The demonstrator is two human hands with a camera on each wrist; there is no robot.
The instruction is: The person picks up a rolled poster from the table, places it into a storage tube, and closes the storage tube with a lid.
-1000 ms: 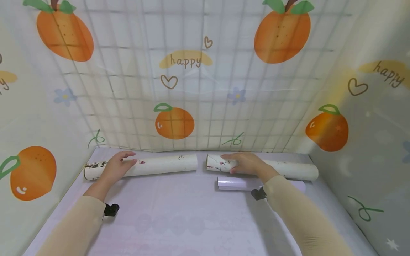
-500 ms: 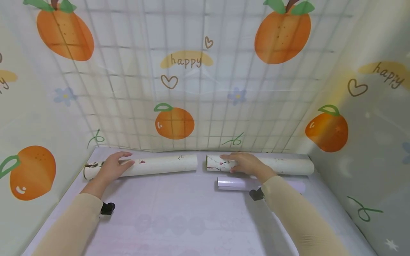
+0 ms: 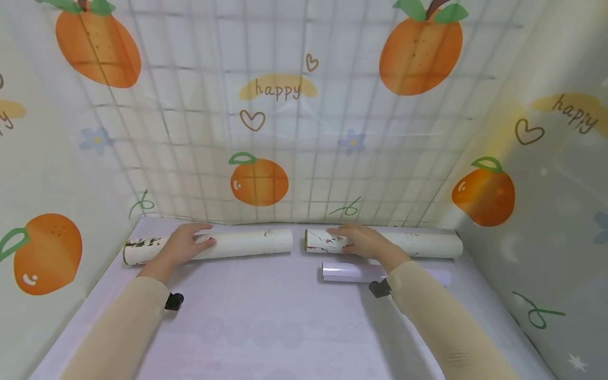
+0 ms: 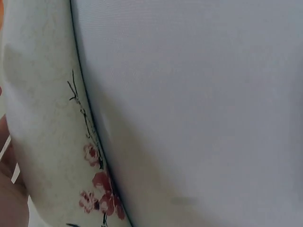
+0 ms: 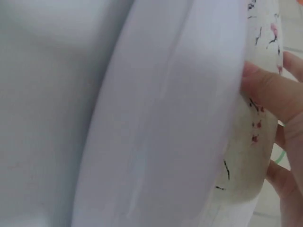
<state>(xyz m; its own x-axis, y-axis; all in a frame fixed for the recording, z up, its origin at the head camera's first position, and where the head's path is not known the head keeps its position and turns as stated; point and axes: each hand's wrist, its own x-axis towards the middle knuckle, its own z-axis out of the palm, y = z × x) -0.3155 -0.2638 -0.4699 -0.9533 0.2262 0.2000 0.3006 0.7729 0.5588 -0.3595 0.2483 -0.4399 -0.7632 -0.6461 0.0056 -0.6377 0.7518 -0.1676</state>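
Two thick white wallpaper rolls with a plum-blossom print lie end to end near the back wall. Over the left wallpaper roll [image 3: 256,244], my left hand [image 3: 182,245] rests loosely with its thumb in front; in the left wrist view some fingers [image 4: 5,163] show beyond the roll. My right hand [image 3: 366,243] grips the right wallpaper roll [image 3: 427,245] near its left end, thumb on the near side and fingers over the far side. A thinner glossy lilac roll [image 3: 349,272] lies just in front of it, partly hidden under the right wrist.
A pale lilac cover lies over the table [image 3: 256,301]. Behind the rolls rises a wire grid draped with a sheet [image 3: 323,174] printed with oranges; similar sheets hang at both sides. A small gap separates the two white rolls.
My left hand shifted slightly left, then moved right along its roll, which stays put. The right roll's far end swung back a little and it now lies straighter, my right hand still on it.
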